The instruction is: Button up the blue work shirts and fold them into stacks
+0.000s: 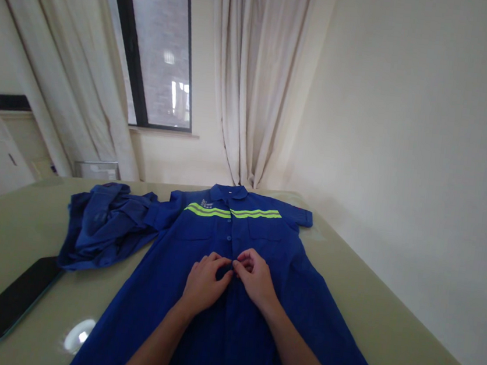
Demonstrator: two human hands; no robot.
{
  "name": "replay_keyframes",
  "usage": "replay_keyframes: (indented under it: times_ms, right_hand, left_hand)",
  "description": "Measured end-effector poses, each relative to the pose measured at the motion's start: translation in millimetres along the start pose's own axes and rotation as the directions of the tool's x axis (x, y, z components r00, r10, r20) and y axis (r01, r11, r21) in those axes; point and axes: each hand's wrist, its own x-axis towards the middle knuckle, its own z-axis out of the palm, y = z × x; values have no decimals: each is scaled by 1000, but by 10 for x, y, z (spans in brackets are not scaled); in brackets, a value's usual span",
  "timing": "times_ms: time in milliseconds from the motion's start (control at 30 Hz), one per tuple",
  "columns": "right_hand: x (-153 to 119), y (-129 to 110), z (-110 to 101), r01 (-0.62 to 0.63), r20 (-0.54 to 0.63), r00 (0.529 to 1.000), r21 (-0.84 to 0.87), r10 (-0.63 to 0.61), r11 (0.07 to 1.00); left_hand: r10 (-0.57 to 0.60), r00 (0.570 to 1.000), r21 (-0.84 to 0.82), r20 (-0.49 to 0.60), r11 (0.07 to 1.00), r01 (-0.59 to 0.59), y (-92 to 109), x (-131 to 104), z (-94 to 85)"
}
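Note:
A blue short-sleeved work shirt point(254, 318) lies spread out front side up, its collar at the far end. Yellow-green reflective bands cross the chest, and small white lettering shows above the left one. At the middle of the front opening, my left hand point(206, 281) pinches the placket between thumb and fingers. My right hand point(255, 277) meets it there, thumb and forefinger closed on the shirt's edge. Two buttons point(229, 238) show on the placket above my hands. Whatever lies right between my fingertips is hidden.
The shirt rests on a pale green table point(388, 304). Crumpled blue clothing point(104, 225) lies at left, touching the shirt's sleeve. A dark flat panel point(7, 302) is nearer me on the left. A wall point(428, 139) borders the right side; curtains point(257, 78) and a window stand behind.

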Motion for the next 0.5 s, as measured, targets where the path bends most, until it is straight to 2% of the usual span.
replay_keyframes:
  times_ms: [100,233,333,400,500]
  right_hand:
    - [-10,-13,26,15,-14,1000,-71,-16,997]
    - [9,-11,27,-3,-7,1000,-45,3,999]
    - [14,-33,-5,27,-34,999,-68,-29,997]
    - [5,-60,-34,53,-55,996,-169,-63,984]
    - [-24,-105,-62,26,-85,994,-380,-63,924]
  left_hand:
    - [17,1000,9,-13,1000,-17,-8,1,7]
    - [11,1000,11,-4,1000,-11,-17,-3,2]
    - [16,1000,-6,2,1000,-16,-28,0,2]
    - [6,1000,4,-13,1000,-6,-36,6,11]
    - [-25,999,31,-24,999,25,-42,22,23]
